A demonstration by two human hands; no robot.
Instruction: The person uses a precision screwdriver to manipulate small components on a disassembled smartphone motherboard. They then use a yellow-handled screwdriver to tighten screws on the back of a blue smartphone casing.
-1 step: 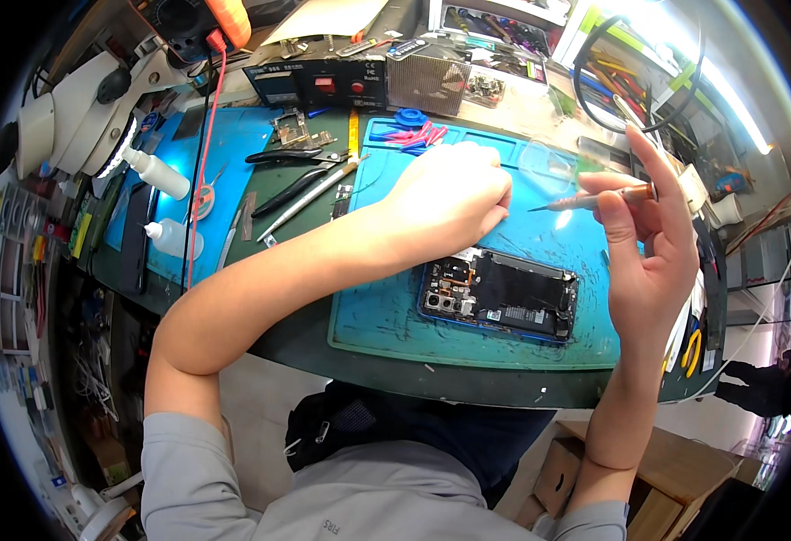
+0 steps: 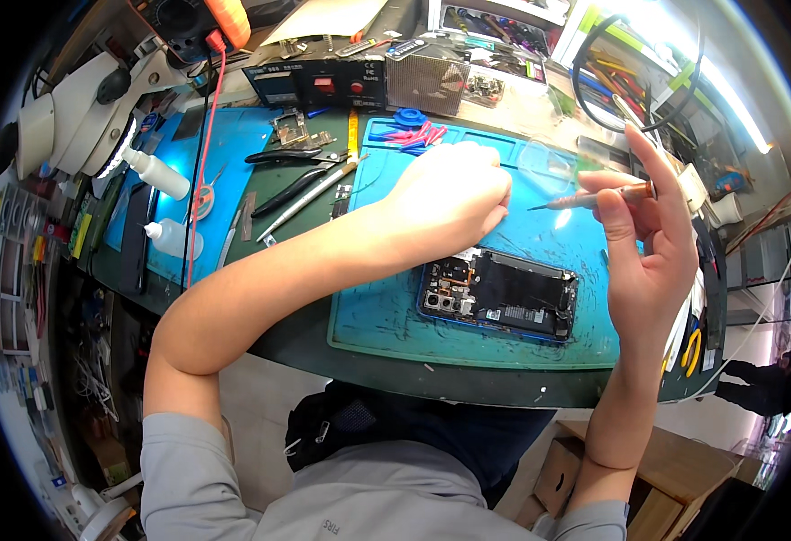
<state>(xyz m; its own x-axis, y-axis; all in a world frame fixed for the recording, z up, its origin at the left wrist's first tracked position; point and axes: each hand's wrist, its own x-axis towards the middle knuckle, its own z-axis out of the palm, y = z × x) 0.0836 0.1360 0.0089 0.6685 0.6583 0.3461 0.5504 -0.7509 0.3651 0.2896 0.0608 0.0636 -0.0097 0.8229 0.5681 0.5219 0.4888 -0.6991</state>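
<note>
My left hand (image 2: 459,194) is curled closed above the back of the mat; anything inside its fingers is hidden. My right hand (image 2: 639,234) grips a slim precision screwdriver (image 2: 553,204) between thumb and fingers, its tip pointing left toward my left hand. Below both hands, an opened phone (image 2: 517,298) lies on the light blue silicone mat (image 2: 377,338), showing its black battery, camera lenses and small internal parts. Behind my left hand are pink and blue plastic tools (image 2: 412,135).
Pliers (image 2: 278,157), tweezers (image 2: 305,198) and white bottles (image 2: 170,239) lie left. A microscope (image 2: 71,117), multimeter (image 2: 174,27) and black powered unit (image 2: 314,86) stand behind. Yellow-handled pliers (image 2: 691,352) are right. A dark-clothed figure (image 2: 761,392) appears beyond the bench.
</note>
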